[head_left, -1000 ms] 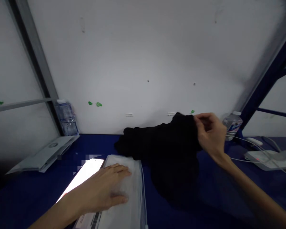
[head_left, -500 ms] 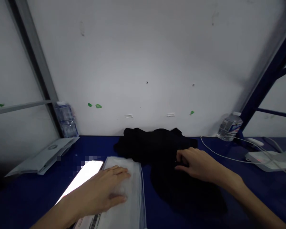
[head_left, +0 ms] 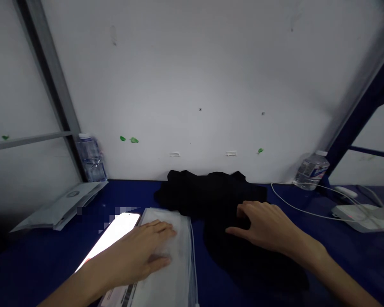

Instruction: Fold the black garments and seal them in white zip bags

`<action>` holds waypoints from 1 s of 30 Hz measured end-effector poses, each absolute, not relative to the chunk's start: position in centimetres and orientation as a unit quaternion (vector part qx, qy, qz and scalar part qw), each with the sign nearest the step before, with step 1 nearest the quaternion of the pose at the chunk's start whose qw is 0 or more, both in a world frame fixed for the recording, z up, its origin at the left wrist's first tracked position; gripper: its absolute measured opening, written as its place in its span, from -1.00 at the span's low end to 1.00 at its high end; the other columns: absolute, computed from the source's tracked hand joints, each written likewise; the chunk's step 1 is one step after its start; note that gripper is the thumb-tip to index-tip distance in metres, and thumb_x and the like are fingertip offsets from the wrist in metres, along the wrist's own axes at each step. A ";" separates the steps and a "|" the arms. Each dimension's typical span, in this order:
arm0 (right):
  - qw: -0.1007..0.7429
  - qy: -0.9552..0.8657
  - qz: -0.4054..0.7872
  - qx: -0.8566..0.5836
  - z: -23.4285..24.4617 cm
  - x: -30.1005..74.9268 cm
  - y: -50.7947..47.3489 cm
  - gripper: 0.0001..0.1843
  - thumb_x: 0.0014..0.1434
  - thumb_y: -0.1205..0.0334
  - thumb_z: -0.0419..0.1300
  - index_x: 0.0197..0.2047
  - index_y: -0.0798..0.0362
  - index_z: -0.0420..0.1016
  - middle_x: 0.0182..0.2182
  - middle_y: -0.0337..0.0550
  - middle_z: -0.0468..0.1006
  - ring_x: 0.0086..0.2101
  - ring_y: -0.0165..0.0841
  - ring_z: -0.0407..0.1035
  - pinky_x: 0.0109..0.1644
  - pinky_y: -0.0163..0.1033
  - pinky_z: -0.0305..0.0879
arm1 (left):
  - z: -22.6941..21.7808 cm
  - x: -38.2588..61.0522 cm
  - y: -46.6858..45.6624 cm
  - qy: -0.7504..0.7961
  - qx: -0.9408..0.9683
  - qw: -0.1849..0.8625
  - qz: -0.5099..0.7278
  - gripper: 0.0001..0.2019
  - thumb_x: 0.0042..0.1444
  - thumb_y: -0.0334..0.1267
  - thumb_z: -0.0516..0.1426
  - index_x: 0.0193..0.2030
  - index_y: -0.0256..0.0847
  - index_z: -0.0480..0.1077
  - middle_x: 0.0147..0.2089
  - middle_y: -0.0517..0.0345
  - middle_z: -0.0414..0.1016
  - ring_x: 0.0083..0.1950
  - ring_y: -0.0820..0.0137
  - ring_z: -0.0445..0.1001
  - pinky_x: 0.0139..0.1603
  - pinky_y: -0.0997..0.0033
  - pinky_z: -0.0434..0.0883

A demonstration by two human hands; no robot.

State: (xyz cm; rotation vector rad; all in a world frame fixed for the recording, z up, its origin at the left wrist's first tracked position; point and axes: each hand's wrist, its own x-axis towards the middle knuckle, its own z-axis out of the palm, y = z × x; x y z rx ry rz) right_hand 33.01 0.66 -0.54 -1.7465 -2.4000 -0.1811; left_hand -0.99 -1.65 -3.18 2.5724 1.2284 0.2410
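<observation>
Black garment (head_left: 211, 192) lies spread on the blue desk (head_left: 38, 264), its far edge against the white wall and its near part running toward the person. A second ago the right hand (head_left: 267, 226) had one edge of the cloth pinched and raised near the wall. Now nothing is lifted: the cloth has dropped flat, and the hand rests palm-down on its middle with fingers spread and thumb out to the side, gripping nothing. Over the last half second it has only slid a little along the fabric, which reads as pressing or smoothing rather than picking up.

The left hand (head_left: 141, 253) has not moved at all. It lies open and flat on a clear plastic packet (head_left: 176, 277) just left of the garment, holding it down without closing round it. A lit phone (head_left: 115, 232) lies beside that packet.

Further off, nothing has shifted — grey mailers (head_left: 60, 207) and a water bottle (head_left: 91, 157) at the left, another bottle (head_left: 311, 170), a white cable (head_left: 294, 207) and a power strip (head_left: 358, 211) at the right.
</observation>
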 end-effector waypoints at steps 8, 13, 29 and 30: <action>0.143 -0.822 0.050 -0.548 0.9 34.5 1.5 -0.87 -0.01 0.38 0.14 -0.53 0.01 0.37 -0.60 -0.29 0.47 -0.57 -0.39 0.34 -0.52 -0.32 0.14 | -3.2 -1.1 -1.8 0.423 0.892 0.131 0.086 -0.51 0.26 -0.06 0.14 0.32 0.03 0.29 0.32 0.09 0.38 0.30 0.07 0.35 0.28 0.02 0.34; 0.304 -0.762 -0.077 -0.567 2.5 35.3 1.7 -0.90 0.00 0.32 0.17 -0.46 -0.01 0.28 -0.65 -0.36 0.38 -0.61 -0.42 0.28 -0.50 -0.31 0.13 | -3.0 -0.9 -1.7 0.416 0.895 0.131 0.096 -0.52 0.26 -0.09 0.15 0.31 0.02 0.31 0.28 0.08 0.41 0.27 0.08 0.38 0.25 0.04 0.36; 0.647 -0.674 -0.254 -0.252 4.4 34.2 -0.7 -0.78 0.08 0.45 0.25 -0.34 -0.12 0.54 -0.39 -0.21 0.54 -0.45 -0.26 0.43 -0.41 -0.15 0.29 | -1.3 0.4 -1.6 0.487 0.814 0.058 0.312 -0.83 0.32 -0.17 0.06 -0.15 -0.09 0.47 -0.19 0.18 0.55 -0.17 0.28 0.52 -0.14 0.27 0.42; 0.654 -0.670 -0.239 -0.257 4.2 33.7 -0.7 -0.77 0.10 0.45 0.25 -0.31 -0.12 0.54 -0.36 -0.19 0.55 -0.41 -0.25 0.44 -0.37 -0.13 0.31 | -1.0 0.4 -1.6 0.482 0.795 0.038 0.366 -0.86 0.31 -0.18 0.07 -0.18 -0.10 0.44 -0.23 0.19 0.52 -0.20 0.30 0.49 -0.17 0.29 0.41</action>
